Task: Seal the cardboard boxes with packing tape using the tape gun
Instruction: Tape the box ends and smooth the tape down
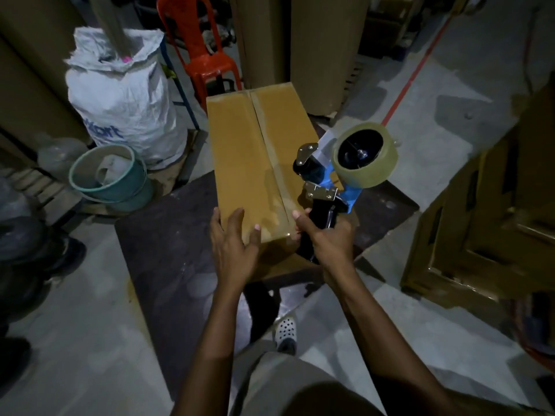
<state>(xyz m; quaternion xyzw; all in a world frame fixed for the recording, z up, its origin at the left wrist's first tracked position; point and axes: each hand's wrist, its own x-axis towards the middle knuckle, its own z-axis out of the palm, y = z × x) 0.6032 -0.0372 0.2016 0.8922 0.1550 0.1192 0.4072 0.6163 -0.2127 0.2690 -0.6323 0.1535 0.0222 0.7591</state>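
Cardboard box [240,163]: closed, on a dark low table [168,235], long axis running away from the person, far end leaning slightly left. Tape strip [264,127] along the centre seam.

Tape gun [324,181]: blue body, over the box's near right corner, handle toward the person, metal head pointing away. Tape roll [366,154] on its right side. Contact with the box cannot be told.

Right hand [327,238]: fingers wrapped round the black handle, hiding most of it and the box corner.

Left hand [232,247]: fingers spread, resting flat on the near left edge.

Surroundings, dim: white sack [120,94], teal bucket [111,175], red chair [204,49], top cut off.
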